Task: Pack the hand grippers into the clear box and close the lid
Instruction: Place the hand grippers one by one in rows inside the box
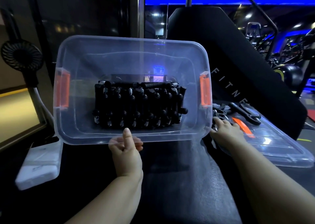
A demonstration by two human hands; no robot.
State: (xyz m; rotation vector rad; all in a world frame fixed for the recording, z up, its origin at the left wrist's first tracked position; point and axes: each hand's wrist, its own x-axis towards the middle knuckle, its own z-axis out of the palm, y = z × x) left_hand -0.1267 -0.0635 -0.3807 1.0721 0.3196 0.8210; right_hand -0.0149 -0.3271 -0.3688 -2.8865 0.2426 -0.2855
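Observation:
The clear box (201, 56) with orange latches is tilted toward me, its opening facing the camera. Several black hand grippers (138, 106) with metal springs are stacked in rows inside it. My left hand (127, 152) grips the box's near rim, thumb over the edge. My right hand (226, 130) reaches past the box's right side, fingers resting on loose hand grippers (245, 112) that lie on the clear lid (279, 148). The lid lies flat to the right, with an orange latch piece (243, 126) on it. Whether the right hand's fingers grip anything is unclear.
A black padded bench surface (179, 181) lies under my arms. A black seat back (238, 62) with white lettering stands behind the lid. A small black fan (21, 55) and a white flat object (39, 165) sit to the left. Gym machines fill the far right.

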